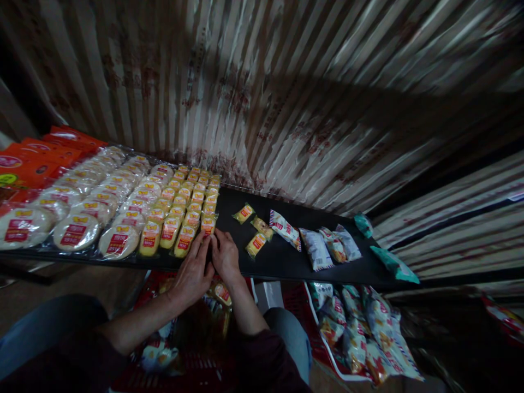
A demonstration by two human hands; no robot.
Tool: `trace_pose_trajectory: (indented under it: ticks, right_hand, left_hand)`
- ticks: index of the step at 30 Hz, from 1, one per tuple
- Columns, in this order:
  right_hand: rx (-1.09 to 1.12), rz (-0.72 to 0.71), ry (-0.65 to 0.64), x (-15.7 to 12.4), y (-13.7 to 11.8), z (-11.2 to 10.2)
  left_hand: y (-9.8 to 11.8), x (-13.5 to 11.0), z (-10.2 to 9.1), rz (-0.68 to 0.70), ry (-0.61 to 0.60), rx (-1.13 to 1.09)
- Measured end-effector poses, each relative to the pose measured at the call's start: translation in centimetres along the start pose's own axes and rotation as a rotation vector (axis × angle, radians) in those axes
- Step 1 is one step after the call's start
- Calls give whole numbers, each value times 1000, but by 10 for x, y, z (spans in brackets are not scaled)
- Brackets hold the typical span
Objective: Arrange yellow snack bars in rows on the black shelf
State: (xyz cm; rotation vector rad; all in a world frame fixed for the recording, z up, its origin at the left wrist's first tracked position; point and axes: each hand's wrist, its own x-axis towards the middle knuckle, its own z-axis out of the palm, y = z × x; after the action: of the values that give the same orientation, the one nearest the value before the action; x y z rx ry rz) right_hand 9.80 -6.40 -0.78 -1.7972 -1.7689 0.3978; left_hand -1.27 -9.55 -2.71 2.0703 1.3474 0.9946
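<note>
Both hands meet at the near end of the rightmost row of small yellow packaged cakes. Fingers of my left hand (pixel 192 275) and my right hand (pixel 225 255) close in from either side on a packaged cake (pixel 208 224), which has a red-orange label. My fingers partly hide its lower end. Left of it, more small packaged cakes (pixel 185 240) lie in overlapping rows on the black table (pixel 282 267). To the right of my right hand lie a few loose packaged cakes (pixel 256 244), apart from the rows.
Round packaged flat cakes (pixel 118 240) and orange packages (pixel 36 164) lie at left. White snack bags (pixel 316 249) and green packets (pixel 395 264) lie at right. Red baskets of packages (pixel 344 371) stand below, near my knees. A striped curtain (pixel 245 98) hangs behind.
</note>
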Motion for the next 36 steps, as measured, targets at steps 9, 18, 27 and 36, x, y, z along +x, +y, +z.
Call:
trace_pose_trajectory:
  ticks: [9,18,27,36]
  right_hand:
    - [59,32,36,-1,2,2]
    - [323,64,172,8,9,11]
    - [519,86,157,14,5,21]
    - [735,259,191,28,12,26]
  left_hand:
    - [0,3,-3,18,-12,76]
    - [0,1,1,26,-3,100]
    - [1,3,-1,27,4,81]
    - [4,4,1,27,22,95]
